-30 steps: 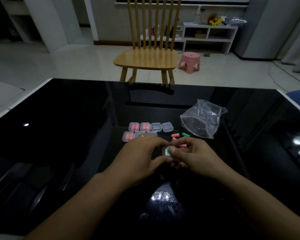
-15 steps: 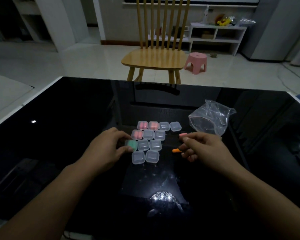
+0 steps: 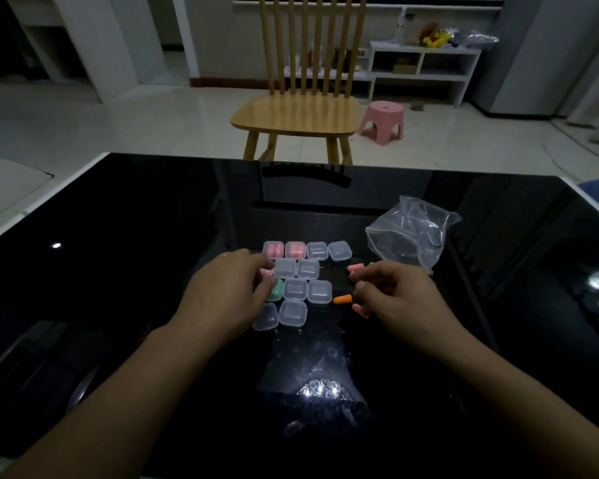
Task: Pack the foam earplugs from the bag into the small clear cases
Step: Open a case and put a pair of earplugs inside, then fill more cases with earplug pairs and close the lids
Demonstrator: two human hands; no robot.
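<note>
Clustered clear cases, loose earplugs, crumpled bag.

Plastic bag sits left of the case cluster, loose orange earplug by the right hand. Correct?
Not quite. The head view shows the plastic bag to the right of the case cluster, beyond the right hand. The orange earplug does lie loose by that hand.

Glossy black table; clear cases, two with pink earplugs, one green. Loose orange earplug. Clear bag, tan wooden chair, pink stool.
</note>
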